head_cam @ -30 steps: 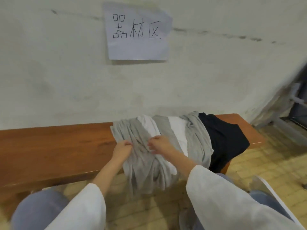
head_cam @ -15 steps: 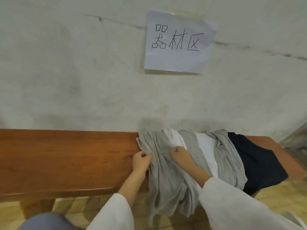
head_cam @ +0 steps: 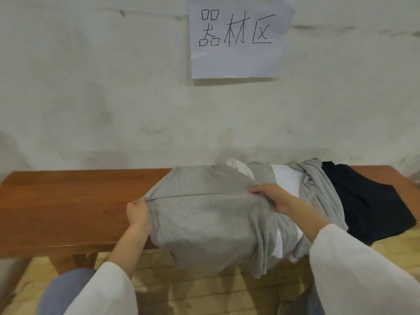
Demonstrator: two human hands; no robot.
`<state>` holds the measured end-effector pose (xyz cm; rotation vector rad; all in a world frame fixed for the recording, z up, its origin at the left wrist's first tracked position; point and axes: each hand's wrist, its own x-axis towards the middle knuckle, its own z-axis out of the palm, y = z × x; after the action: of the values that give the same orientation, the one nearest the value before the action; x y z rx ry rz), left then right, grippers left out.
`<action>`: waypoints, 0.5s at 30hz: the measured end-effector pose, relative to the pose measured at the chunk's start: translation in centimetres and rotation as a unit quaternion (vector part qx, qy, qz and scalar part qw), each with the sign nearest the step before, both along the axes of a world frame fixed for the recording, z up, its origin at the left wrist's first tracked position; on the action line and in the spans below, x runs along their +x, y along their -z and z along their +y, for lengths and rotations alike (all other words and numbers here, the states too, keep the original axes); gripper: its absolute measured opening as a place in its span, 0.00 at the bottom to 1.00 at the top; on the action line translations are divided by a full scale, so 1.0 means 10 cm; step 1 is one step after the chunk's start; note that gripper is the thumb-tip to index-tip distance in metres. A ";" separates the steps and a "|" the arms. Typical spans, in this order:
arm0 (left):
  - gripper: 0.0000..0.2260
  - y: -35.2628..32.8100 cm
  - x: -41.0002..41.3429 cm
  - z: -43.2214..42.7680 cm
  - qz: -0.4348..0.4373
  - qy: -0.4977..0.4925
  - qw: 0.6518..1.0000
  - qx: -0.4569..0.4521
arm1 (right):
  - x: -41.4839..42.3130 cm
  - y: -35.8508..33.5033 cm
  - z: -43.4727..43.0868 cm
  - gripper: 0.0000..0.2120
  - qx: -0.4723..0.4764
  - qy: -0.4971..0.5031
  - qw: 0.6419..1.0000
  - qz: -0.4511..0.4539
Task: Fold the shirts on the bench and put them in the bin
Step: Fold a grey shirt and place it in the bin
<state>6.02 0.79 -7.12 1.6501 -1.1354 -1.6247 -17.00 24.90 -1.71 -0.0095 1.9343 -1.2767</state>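
Note:
A grey shirt is stretched out between my two hands over the front of the wooden bench. My left hand grips its left edge, and my right hand grips its right side. The shirt's lower part hangs over the bench's front edge. To the right lies a pile with a white shirt, another grey shirt and a black shirt. No bin is in view.
A plastered wall stands right behind the bench, with a handwritten paper sign taped on it. The left half of the bench top shows bare wood. Tiled floor and my knees lie below.
My hands have moved apart and spread the bunched grey shirt wide, the left going left and the right going right. The view has come closer to the bench.

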 end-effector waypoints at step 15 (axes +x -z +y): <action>0.09 -0.27 0.09 0.07 0.083 0.090 0.989 -0.081 | -0.06 0.11 0.53 0.15 -0.153 0.048 0.983 -0.091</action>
<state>6.90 1.45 -4.40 1.3164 -1.3223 -1.6964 -17.63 30.18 -2.76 0.0441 1.5862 -1.5741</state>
